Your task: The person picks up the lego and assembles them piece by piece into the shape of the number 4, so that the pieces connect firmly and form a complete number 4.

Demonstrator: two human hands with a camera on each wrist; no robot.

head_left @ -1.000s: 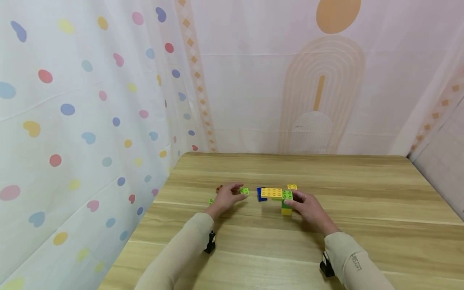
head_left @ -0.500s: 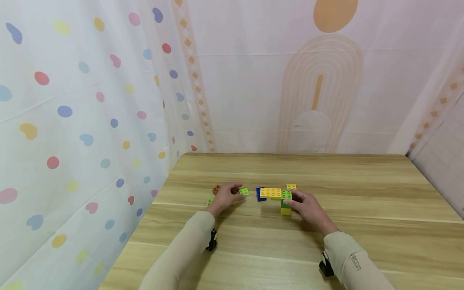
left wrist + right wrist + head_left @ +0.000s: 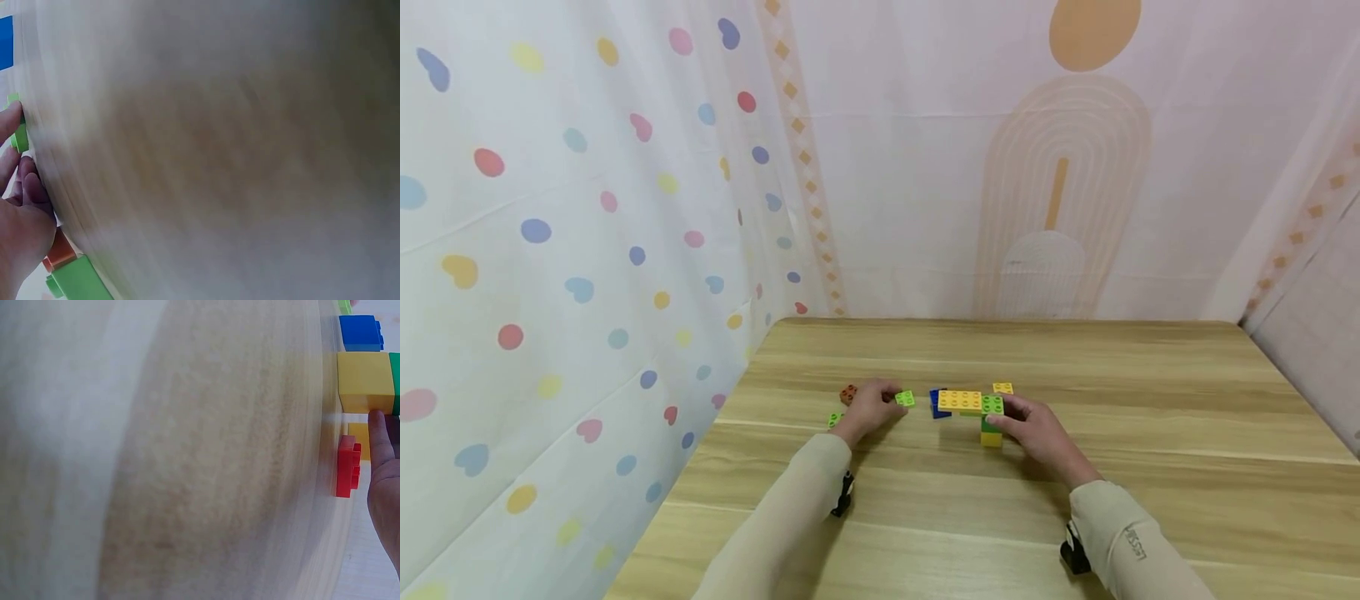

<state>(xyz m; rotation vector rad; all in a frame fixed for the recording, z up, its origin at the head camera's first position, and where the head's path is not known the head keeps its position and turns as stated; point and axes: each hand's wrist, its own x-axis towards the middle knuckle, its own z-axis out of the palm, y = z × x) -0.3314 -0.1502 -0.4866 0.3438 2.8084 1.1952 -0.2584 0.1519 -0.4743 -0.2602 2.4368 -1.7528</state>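
My left hand (image 3: 871, 410) pinches a small light green brick (image 3: 905, 399) between thumb and fingers, low over the table; the left wrist view shows the fingertips against the light green brick (image 3: 21, 136). To its right, my right hand (image 3: 1037, 429) grips an upright stack of bricks, green (image 3: 992, 406) on top and yellow (image 3: 991, 439) at the bottom. A long yellow brick (image 3: 959, 402) juts left from the stack near its top. In the right wrist view a finger lies against the bottom yellow brick (image 3: 365, 381), which sits at the table surface.
Behind the long yellow brick lies a blue brick (image 3: 938, 408), partly covered. A reddish-brown brick (image 3: 847, 394) and a green brick (image 3: 834, 419) lie left of my left hand. Beyond my right hand is another yellow brick (image 3: 1003, 387); a red brick (image 3: 347, 466) shows beside it.
My left fingers have drawn in onto the light green brick, uncovering more of the reddish-brown brick. My right hand and its stack have stayed in place.
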